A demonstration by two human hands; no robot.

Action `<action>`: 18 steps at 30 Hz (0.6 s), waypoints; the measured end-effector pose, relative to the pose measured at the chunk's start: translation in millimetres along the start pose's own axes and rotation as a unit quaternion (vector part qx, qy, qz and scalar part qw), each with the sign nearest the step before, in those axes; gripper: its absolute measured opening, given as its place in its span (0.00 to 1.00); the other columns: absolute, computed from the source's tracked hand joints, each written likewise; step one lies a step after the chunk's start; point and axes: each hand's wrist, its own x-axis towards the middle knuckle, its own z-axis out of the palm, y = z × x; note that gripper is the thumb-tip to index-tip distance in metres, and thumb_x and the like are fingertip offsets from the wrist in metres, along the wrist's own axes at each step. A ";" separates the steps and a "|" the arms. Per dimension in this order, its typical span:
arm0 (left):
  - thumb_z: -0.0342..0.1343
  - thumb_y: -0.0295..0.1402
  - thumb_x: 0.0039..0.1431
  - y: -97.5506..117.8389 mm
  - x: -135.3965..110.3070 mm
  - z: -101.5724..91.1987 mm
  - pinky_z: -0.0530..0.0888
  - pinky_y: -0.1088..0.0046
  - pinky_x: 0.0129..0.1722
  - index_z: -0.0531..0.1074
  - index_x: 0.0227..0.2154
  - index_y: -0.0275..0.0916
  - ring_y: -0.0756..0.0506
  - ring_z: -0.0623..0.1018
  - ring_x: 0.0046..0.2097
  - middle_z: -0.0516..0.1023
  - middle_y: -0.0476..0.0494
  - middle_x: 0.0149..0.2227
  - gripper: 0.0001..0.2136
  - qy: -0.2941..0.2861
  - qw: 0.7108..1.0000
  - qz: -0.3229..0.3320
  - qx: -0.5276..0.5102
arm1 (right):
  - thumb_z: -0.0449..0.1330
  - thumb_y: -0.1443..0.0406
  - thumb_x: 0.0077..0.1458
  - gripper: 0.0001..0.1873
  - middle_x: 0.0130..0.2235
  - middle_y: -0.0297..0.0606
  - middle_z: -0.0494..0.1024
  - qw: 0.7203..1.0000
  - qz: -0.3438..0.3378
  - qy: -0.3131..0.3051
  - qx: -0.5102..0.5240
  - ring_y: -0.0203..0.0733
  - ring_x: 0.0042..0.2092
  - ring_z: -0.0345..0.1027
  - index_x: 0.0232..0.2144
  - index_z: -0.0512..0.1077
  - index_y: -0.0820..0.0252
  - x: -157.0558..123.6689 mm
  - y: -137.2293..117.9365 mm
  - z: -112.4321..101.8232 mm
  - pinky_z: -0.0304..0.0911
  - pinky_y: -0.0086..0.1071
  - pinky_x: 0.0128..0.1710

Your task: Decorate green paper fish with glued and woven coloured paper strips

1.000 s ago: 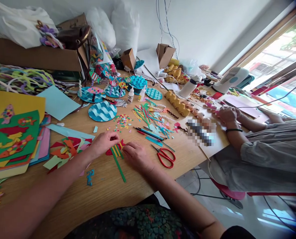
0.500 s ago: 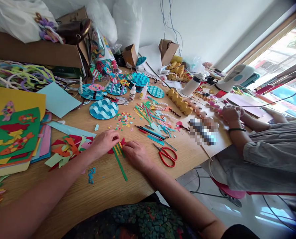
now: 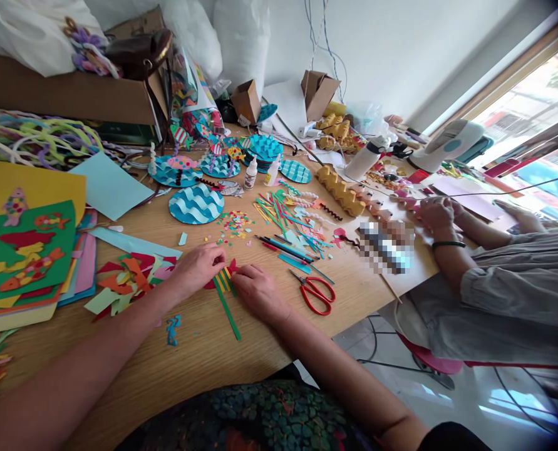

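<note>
My left hand and my right hand both rest on a small red paper cut-out lying on the wooden table. Yellow and green paper strips cross the red shape. A long green strip runs out from under it toward me. The left fingers pinch at the strips on the cut-out's left side, while the right fingertips press down its right edge. Red-handled scissors lie just right of my right hand.
Coloured paper scraps and stacked sheets lie to the left. Blue wavy paper discs, glue bottles, loose strips and pencils lie beyond. Cardboard boxes line the back. A seated person works at the right.
My hands stay on the red cut-out with only small finger shifts. The view has drifted slightly. The other person's hands moved a little at the right.
</note>
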 end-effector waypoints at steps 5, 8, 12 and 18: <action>0.50 0.30 0.50 1.8 0.1 -0.6 0.66 0.72 0.34 0.66 0.21 0.41 0.47 0.70 0.30 0.69 0.49 0.26 0.05 -0.004 1.000 -0.002 0.009 | 0.50 0.70 0.57 0.10 0.35 0.39 0.73 1.000 0.000 -0.004 -0.012 0.38 0.37 0.63 0.35 0.72 0.59 0.2 -0.4 0.0 0.57 0.28 0.37; 0.50 0.30 0.50 3.9 0.3 -1.5 0.66 0.73 0.32 0.66 0.21 0.41 0.47 0.70 0.30 0.69 0.49 0.26 0.05 -0.005 1.000 -0.005 0.015 | 0.51 0.70 0.57 0.10 0.35 0.39 0.72 1.000 0.006 -0.004 -0.011 0.38 0.37 0.63 0.35 0.72 0.58 0.3 -0.9 -0.1 0.57 0.28 0.37; 0.50 0.31 0.50 5.1 0.7 -1.8 0.66 0.72 0.33 0.66 0.22 0.41 0.47 0.71 0.31 0.70 0.49 0.27 0.05 -0.005 1.000 -0.006 0.025 | 0.51 0.70 0.57 0.10 0.35 0.38 0.72 1.000 0.006 -0.006 -0.016 0.38 0.37 0.62 0.34 0.72 0.58 0.5 -0.9 0.2 0.57 0.28 0.37; 0.50 0.30 0.51 5.7 0.6 -1.5 0.66 0.72 0.34 0.66 0.22 0.41 0.46 0.71 0.32 0.70 0.48 0.28 0.05 -0.007 0.999 -0.006 0.041 | 0.51 0.69 0.57 0.09 0.35 0.38 0.73 1.000 0.005 -0.009 -0.028 0.39 0.37 0.62 0.34 0.72 0.58 0.7 -0.9 0.1 0.57 0.29 0.36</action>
